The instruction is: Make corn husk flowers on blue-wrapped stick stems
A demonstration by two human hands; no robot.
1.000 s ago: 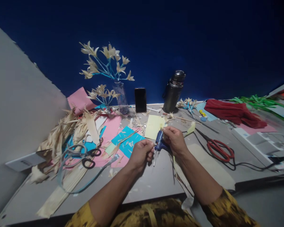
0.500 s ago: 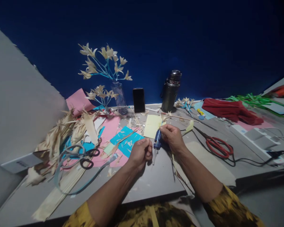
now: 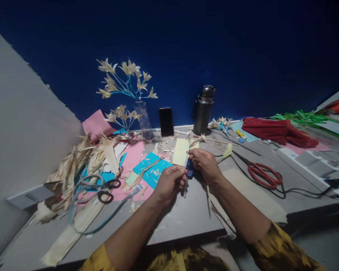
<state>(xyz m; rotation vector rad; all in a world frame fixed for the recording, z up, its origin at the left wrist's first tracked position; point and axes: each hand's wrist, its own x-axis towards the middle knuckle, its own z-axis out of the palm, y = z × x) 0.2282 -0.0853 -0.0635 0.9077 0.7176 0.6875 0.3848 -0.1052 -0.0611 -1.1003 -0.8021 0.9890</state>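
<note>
Pinching a thin stem (image 3: pixel 187 160) with left hand (image 3: pixel 169 182) and right hand (image 3: pixel 205 164), above the table (image 3: pixel 190 218), near a blue glue gun (image 3: pixel 190 172). Facing a clear vase (image 3: pixel 144 118) with pale flowers (image 3: pixel 129 69) in it, and a capped flask (image 3: pixel 203 113) with contents hidden.

Craft corner, indoors; can't tell if home or small studio. Grey tabletop (image 3: pixel 180 226) pushed up against a dark blue wall (image 3: pixel 169 49), pale wall (image 3: pixel 25 105) on the left. Giveaways: heap of dried husks (image 3: pixel 76 154) along the left edge, blue sheet (image 3: pixel 142 165) littered with offcuts, dark-handled scissors (image 3: pixel 113 183) left, red-handled scissors (image 3: pixel 252 169) right. Blue glue gun (image 3: pixel 190 170) mid-tabletop, power strip (image 3: pixel 290 159) with plugs toward the right end. Vase (image 3: pixel 144 120) at the back edge with handmade-looking flowers (image 3: pixel 130 69). Green stems (image 3: pixel 296 117) back right. Personal stuff mixed in: phone (image 3: pixel 166 122) and flask (image 3: pixel 203 114), both upright at the back edge.
</note>
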